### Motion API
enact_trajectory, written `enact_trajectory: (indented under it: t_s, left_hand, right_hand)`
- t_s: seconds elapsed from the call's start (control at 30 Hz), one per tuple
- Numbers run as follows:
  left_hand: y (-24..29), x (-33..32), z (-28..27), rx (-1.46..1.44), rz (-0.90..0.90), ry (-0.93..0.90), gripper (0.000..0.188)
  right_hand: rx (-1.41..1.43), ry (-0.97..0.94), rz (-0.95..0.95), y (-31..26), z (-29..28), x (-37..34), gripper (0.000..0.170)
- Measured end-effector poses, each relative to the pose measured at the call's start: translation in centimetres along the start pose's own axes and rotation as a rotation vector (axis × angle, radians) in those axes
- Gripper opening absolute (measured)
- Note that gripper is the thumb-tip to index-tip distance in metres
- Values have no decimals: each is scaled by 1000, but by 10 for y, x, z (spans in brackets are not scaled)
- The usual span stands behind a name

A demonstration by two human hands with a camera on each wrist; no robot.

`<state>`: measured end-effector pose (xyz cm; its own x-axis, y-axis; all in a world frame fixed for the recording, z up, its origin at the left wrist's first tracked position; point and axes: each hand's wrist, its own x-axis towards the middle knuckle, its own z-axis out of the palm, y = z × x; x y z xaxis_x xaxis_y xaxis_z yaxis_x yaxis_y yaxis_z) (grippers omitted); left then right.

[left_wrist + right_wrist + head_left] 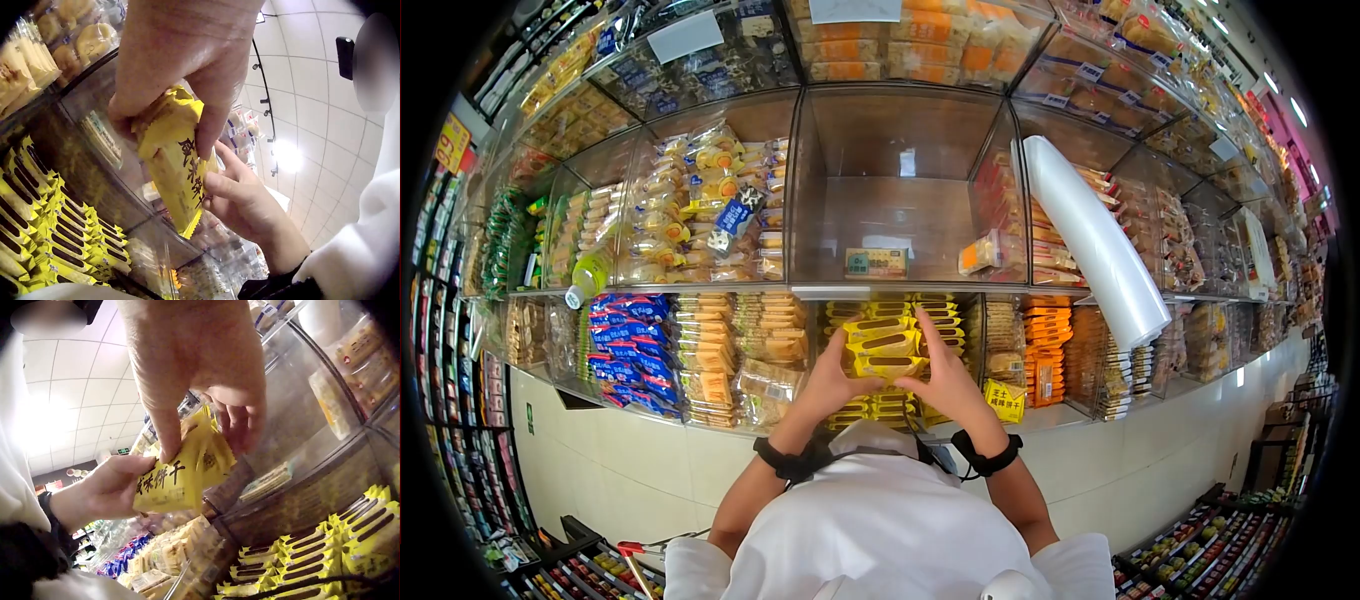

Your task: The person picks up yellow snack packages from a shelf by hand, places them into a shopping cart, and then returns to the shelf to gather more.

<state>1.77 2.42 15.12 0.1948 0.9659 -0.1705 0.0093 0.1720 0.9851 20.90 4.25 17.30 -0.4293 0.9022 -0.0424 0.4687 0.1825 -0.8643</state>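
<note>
Your left hand (pixel 833 378) and your right hand (pixel 940 380) grip a small bunch of yellow packets (pixel 885 350) from its left and right sides. The head view shows the bunch from above, with brown strips on the packets, held over the near bin of matching packets (pixel 940 312). It does not show well how your fingers close on the bunch. The left wrist view does: your left thumb and fingers pinch the wrappers from either side, and your right thumb presses at the lower part of the bunch. The right wrist view shows your right thumb on the front of the wrappers, with the other fingers bent behind. Both wrist views also show dark printed characters on the packet face, which the head view does not show.

Only the head view gives the wide layout. To the left of the yellow bin lie tan packets (pixel 705 350), then blue packets (pixel 630 350); to the right are orange packets (pixel 1048 345), with a yellow sign (pixel 1004 400) at the near edge. In the far compartment, a green-and-tan label (pixel 877 263) sits near the front and a small packet (pixel 980 252) lies at the right. A roll of clear plastic (pixel 1095 240) slants across the bins farther right, and a green bottle (pixel 590 272) lies at the left. The wrist views add the tiled ceiling (pixel 300 62) and its bright light (pixel 286 155).
</note>
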Motion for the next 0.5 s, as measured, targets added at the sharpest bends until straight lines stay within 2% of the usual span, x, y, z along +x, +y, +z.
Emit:
enact_trajectory:
  t_s: [0.1,0.2,0.33,0.5]
  left_hand:
    - [-12,1,-3,107,-37,36,77]
    - [-12,0,-3,6,-29,70,76]
    - [-10,-1,-4,16,-56,62,75]
    - [-14,-1,-3,-4,-30,32,71]
  right_hand:
    - [-20,-14,61,1,0,0,88]
    - [-56,-18,67,4,-2,0,84]
    - [-62,-3,48,5,-5,0,80]
    - [-138,-20,53,6,-4,0,87]
